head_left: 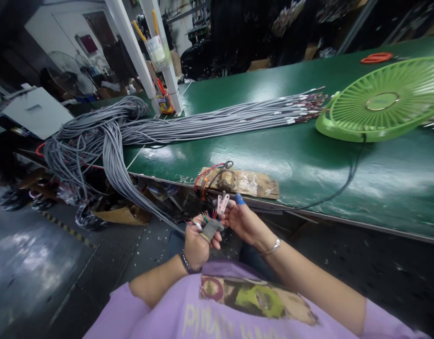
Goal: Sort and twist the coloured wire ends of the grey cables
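Note:
In front of my body, my left hand [197, 246] is closed around a grey connector-like piece [211, 230] and a grey cable end, with loose red, green and other thin wires [208, 215] fanning out above it. My right hand [241, 221] is just beside it, a blue cover on its thumb tip. Its fingers are closed on a pale pink clip [222, 204] that looks like a clothes peg. A worn wooden block [243, 182] with red and black leads lies at the bench edge just beyond both hands.
A long bundle of grey cables [209, 123] lies across the green bench [273, 155] and droops over its front at left. A green fan [382, 101] stands at right, its cord trailing along the bench. Orange-handled scissors [376, 58] lie behind it. White posts [163, 61] rise at the back.

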Available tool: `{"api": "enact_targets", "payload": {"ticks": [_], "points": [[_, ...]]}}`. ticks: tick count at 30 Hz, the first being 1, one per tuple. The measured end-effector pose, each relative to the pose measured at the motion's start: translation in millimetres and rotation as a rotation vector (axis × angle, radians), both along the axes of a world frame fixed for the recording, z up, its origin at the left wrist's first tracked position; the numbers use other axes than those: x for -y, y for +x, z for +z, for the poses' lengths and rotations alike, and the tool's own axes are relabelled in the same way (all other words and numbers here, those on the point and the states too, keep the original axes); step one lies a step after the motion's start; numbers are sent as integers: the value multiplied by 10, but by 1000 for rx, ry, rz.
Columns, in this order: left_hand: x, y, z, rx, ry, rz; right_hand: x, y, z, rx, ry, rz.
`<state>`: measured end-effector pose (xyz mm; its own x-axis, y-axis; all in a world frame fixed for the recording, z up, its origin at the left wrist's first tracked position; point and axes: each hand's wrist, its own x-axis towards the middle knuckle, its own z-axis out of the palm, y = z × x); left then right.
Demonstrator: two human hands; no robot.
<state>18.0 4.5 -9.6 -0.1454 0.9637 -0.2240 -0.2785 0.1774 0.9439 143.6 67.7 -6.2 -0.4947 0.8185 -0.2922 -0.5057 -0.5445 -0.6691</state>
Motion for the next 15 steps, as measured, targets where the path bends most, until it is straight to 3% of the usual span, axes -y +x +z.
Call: {"api": "enact_targets", "payload": {"ticks": [15], "points": [[-48,52,-16,-96,-9,-28,-43,-112,2,-23,-23,-126]]}}
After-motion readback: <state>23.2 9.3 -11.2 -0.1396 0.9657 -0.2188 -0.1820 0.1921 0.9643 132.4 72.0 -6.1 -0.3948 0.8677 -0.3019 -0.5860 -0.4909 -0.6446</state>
